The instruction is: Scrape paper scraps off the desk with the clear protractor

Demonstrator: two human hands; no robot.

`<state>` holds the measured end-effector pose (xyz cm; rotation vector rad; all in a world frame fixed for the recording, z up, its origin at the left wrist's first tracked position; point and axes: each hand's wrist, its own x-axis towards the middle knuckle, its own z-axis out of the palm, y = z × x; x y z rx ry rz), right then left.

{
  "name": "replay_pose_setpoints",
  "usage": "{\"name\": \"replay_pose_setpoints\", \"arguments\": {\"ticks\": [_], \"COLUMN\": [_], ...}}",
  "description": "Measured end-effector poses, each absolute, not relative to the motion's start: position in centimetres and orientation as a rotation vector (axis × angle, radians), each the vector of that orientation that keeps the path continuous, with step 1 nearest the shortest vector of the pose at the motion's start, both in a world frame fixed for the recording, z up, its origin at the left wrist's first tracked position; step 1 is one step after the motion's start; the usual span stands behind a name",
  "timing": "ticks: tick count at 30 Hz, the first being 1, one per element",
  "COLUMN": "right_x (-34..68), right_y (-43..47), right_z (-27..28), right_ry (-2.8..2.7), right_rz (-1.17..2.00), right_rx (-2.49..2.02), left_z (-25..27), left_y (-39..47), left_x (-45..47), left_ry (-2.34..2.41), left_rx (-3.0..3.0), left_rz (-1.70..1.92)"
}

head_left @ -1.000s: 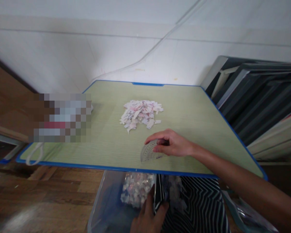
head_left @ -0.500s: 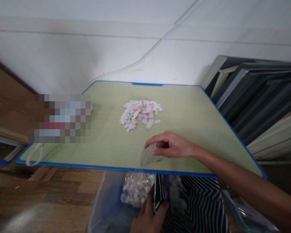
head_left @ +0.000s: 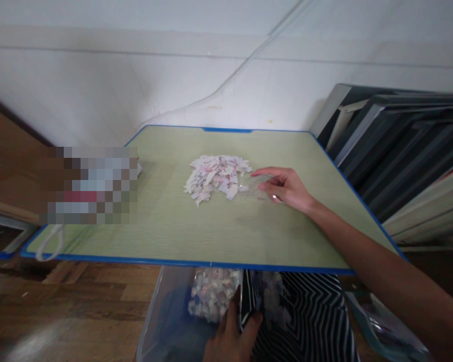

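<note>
Above the table my right hand (head_left: 285,187) pinches a clear plastic protractor (head_left: 253,188) between thumb and fingers. The protractor's left edge reaches the right side of a heap of torn paper scraps (head_left: 215,173), pale with pink bits. Below the table's front edge, my left hand (head_left: 232,334) grips the edge of a clear plastic container (head_left: 240,296), which holds many similar scraps. Its thumb lies over black-and-white striped cloth (head_left: 305,317). More scraps show on the cloth, beside the thumb.
The light green table (head_left: 154,226) has a blue rim. A larger translucent bin (head_left: 151,311) sits under its front edge. A blurred-out object (head_left: 98,186) with a white loop lies at the table's left. Dark panels (head_left: 400,136) lean at the right, and a cable crosses the wall.
My right hand has moved the protractor away from the table's front edge, up to the right side of the scrap heap. The left hand keeps its place on the container.
</note>
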<state>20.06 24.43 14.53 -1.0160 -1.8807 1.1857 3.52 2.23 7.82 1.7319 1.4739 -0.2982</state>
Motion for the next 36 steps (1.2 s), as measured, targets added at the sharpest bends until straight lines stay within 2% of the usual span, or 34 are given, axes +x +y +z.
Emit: {"name": "replay_pose_setpoints", "arguments": {"ticks": [5,10,28,36], "right_x": [21.6,20.9,21.3,21.7], "right_y": [26.0,25.5,25.5,25.5], "right_z": [14.2,14.1,14.4,15.2], "right_ry": [-1.875,-1.965,-1.965,-2.071], "right_rz": [1.005,1.119,1.094,0.859], "right_rx": [-1.157,-1.099,-1.175,-1.213], "left_z": [8.4,8.4,7.6,7.8], "left_y": [2.5,2.4,2.0,1.9], "left_x": [3.7,3.8,3.7,3.5], "left_ry": [1.463,1.466,1.489,1.471], "left_rx": [1.743,1.785,1.806,1.793], "left_rz": [-0.349,-0.360,-0.332,-0.301]}}
